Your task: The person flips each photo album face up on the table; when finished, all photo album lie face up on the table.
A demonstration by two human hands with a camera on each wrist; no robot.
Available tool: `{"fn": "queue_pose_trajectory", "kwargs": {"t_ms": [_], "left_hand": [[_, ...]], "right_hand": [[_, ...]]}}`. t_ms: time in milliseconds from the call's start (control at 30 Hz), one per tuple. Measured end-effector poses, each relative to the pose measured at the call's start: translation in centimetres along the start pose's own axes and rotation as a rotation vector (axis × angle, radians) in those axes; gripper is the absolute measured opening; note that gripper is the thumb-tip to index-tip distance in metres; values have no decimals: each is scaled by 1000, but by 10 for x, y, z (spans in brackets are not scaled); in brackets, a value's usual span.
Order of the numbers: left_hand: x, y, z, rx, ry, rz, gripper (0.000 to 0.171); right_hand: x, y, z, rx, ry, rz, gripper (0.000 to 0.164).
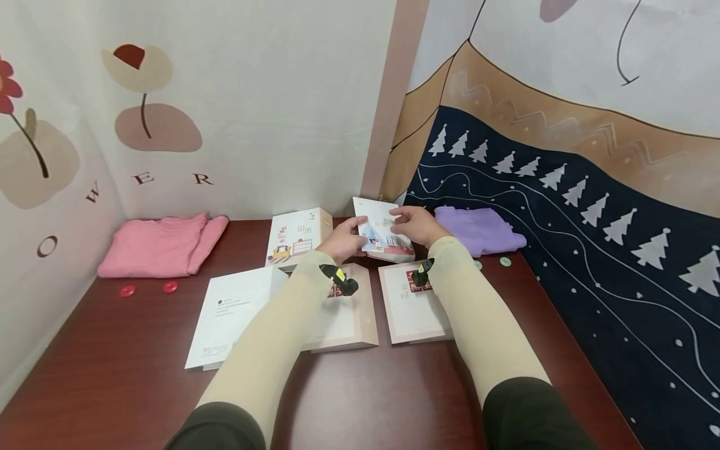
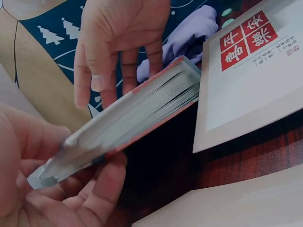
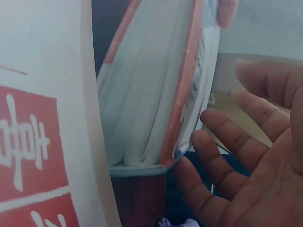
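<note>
At the back middle of the table, my left hand (image 1: 341, 241) grips a thick book (image 1: 378, 219) by its left edge, thumb on one cover and fingers under the other. The book has a white cover with a blue and pink picture and is tilted, its page edges (image 2: 137, 111) facing the left wrist camera. My right hand (image 1: 420, 226) is beside the book's right part. In the right wrist view its fingers (image 3: 222, 165) are spread and loosely bent, fingertips right at the cover. Close in front lies a book with a red square print (image 1: 413, 315).
Another book with a red print (image 1: 345, 322), a plain white book (image 1: 225, 312) and an illustrated book (image 1: 298, 234) lie to the left. Folded pink cloth (image 1: 157, 247) has red buttons (image 1: 170, 287) before it; purple cloth (image 1: 478, 230) has green buttons (image 1: 505, 262). Curtains stand behind.
</note>
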State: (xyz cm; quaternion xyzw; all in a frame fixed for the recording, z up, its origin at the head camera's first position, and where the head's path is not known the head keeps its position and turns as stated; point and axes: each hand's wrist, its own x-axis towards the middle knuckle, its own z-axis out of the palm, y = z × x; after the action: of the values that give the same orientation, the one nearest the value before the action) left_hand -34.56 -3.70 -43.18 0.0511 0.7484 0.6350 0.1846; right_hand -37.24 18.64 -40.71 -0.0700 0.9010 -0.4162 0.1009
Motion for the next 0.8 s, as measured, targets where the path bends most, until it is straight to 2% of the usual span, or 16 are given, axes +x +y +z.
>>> {"fn": "queue_pose_trajectory", "kwargs": {"t_ms": [233, 400, 633, 800], "left_hand": [[2, 2, -2, -83, -9, 50, 81], [0, 5, -2, -136, -2, 84, 86], [-5, 10, 2, -252, 18, 120, 74], [-4, 10, 4, -320, -8, 172, 63]], "right_hand": [[-1, -2, 1, 2, -36, 10, 52], [-3, -6, 2, 50, -64, 16, 57], [-8, -15, 2, 151, -106, 20, 61], [-14, -25, 2, 221, -110, 14, 68]]}}
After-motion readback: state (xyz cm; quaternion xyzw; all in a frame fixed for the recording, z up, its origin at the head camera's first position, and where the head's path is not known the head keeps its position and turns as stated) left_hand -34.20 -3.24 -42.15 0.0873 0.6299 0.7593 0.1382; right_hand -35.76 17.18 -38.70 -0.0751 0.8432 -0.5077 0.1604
